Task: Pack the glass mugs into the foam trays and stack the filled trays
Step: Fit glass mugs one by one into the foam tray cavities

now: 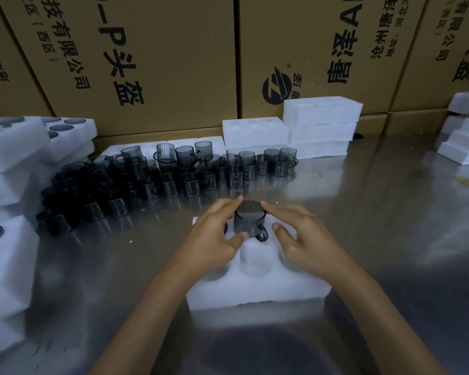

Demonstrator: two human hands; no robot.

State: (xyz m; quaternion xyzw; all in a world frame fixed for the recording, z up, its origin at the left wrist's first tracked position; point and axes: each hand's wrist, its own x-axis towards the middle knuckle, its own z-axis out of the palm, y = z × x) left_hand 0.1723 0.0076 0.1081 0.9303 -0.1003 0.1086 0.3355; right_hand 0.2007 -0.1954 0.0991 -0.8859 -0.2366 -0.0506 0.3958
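- Behind everything, tall brown cardboard cartons printed with black characters wall off the far edge of the work area.
- Below them, the shiny grey metal table carries the work, reflective and probably slippery under foam.
- On the table's left side sit stacked white foam trays already filled with mugs; at the back right stands a pile of empty white foam trays.
- Between the piles, a crowd of loose smoky-grey glass mugs waits, so much of the job seems still ahead.
- Nearest the person lies the white foam tray being filled, its middle pocket still vacant.
- At its far end, one dark glass mug sits mouth-down, partly sunk in a pocket, its handle pointing toward the person and slightly right.
- The left hand grips the mug, thumb on the near wall, fingertips at the far rim.
- The right hand hovers just beside it, fingers loosely spread, only its forefinger near the rim; it lies closer to the handle.
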